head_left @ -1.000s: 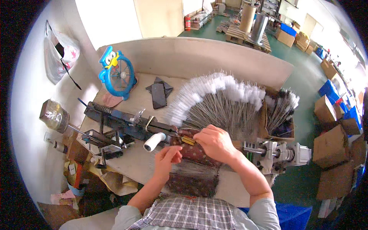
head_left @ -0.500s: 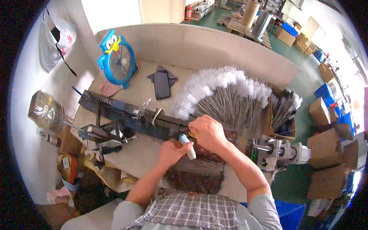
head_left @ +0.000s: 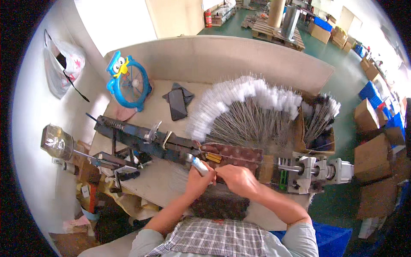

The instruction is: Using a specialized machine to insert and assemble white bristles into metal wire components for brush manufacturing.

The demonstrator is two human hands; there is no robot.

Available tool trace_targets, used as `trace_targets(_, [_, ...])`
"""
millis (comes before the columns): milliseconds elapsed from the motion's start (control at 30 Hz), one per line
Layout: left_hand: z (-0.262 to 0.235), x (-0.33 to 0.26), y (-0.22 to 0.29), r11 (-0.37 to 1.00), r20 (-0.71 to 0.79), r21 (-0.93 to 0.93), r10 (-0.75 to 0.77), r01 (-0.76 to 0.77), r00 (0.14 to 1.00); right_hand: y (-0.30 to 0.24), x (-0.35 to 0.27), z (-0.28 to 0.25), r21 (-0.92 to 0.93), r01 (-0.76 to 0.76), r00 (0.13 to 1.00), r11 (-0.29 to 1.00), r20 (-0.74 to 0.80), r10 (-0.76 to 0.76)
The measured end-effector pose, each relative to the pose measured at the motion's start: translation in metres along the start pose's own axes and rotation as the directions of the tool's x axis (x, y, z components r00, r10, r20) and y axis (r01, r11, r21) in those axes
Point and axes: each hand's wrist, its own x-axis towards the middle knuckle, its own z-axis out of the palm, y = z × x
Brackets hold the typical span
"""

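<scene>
- Left hand (head_left: 198,182): grip closed around white brush (head_left: 199,165), at near edge of dark machine (head_left: 150,140).
- Right hand (head_left: 239,180): fingers pinched together just beside brush; contents indiscernible.
- Behind: fan of white-tipped wire brushes (head_left: 248,109) on tabletop (head_left: 154,107); blue fan (head_left: 128,81).

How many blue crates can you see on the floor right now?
3, maybe more hidden: blue crate on the green floor at right, another far back by the pallet, and blue bin beside the person's right arm.
</scene>
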Motion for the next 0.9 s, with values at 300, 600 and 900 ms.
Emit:
trace_targets(300, [-0.054,-0.004,0.010,0.757,-0.133,0.647,0.001,0.086,0.991,0.016,0.021,0.038,-0.165,-0.124,0.991,0.978,0.025,0.130])
trace_targets(600, [-0.185,-0.038,0.025,0.904,-0.553,-0.427,-0.235,-0.030,0.800,0.014,0.015,0.021,-0.089,-0.084,0.995,0.992,0.045,0.088])
trace_targets(900, [-0.190,-0.029,0.010,0.868,-0.598,-0.467,-0.169,-0.169,0.783,-0.015,0.008,-0.013,-0.069,-0.078,0.988,0.995,0.128,0.086])
